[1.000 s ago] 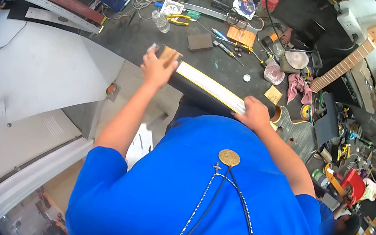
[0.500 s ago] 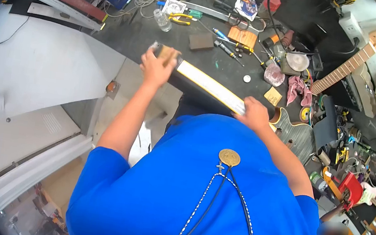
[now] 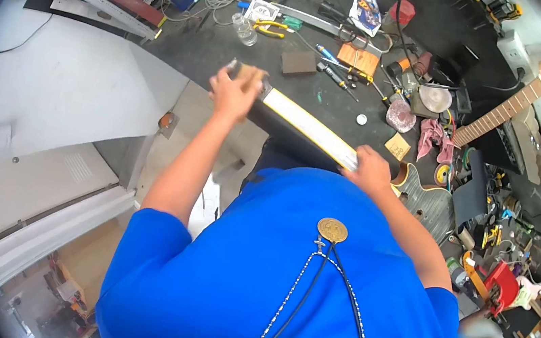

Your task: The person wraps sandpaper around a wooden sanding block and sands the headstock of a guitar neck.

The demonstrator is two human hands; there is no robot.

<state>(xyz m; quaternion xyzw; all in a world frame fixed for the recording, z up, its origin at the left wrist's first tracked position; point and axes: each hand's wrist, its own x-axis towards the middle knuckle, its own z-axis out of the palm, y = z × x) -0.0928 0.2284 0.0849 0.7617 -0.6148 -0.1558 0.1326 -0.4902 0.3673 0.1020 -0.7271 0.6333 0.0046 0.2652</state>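
Observation:
A long guitar neck [image 3: 310, 125] slants across the bench's near edge, its upper face white with yellow edges. It lines up with a grey guitar body [image 3: 431, 207] with pale edging, partly hidden behind my right forearm. My left hand [image 3: 233, 96] is closed around the brown end piece at the neck's far left; the fingers cover most of that piece. Near the body, my right hand [image 3: 371, 166] grips the other end of the white face, fingers curled over it. A tan square of paper [image 3: 397, 146] lies just beyond my right hand.
On the dark bench [image 3: 211, 52] lie a brown block [image 3: 298, 63], yellow-handled pliers [image 3: 270, 29], a clear bottle [image 3: 243, 30], a small white cap [image 3: 361, 119] and a pink cloth [image 3: 434, 139]. A loose fretted neck [image 3: 501, 112] leans at right. A white cabinet [image 3: 42, 187] stands at left.
The view has shifted slightly, so the bench items appear a little farther right. Both hands keep hold of the guitar neck at about the same places.

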